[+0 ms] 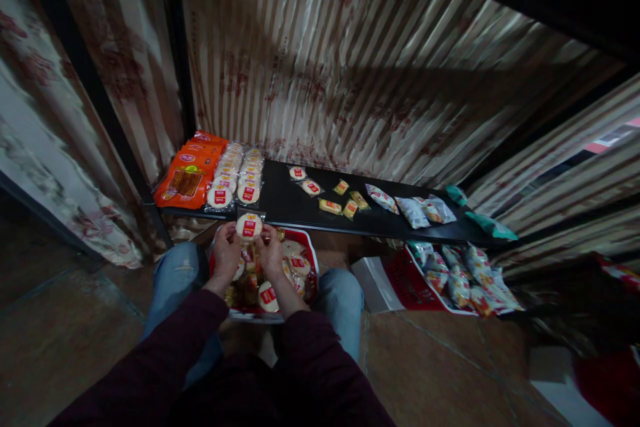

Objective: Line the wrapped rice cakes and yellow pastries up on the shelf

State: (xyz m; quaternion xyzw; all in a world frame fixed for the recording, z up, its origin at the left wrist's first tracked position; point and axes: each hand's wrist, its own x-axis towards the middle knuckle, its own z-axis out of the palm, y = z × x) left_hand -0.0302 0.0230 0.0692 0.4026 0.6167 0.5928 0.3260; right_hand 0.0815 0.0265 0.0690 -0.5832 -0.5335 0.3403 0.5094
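Between my two hands is a round white cracker pack (249,226) in clear wrapping with a red label. My left hand (227,253) pinches its left side, and my right hand (271,250) grips its right side. Both hands are above a red and white basket (314,260) between my knees, which holds several similar round packs and some golden-wrapped snacks. Just beyond my hands, two overlapping rows of round cracker packs (249,177) lie on the black shelf (277,197). Orange snack bags (187,173) are stacked left of those rows.
On the shelf's middle lie two round packs (305,180) and several small yellow packets (345,200). White pouches (413,211) and green packets (493,225) lie farther right. A second basket (413,280) full of pouches stands on the floor. A dark post (177,40) rises at left.
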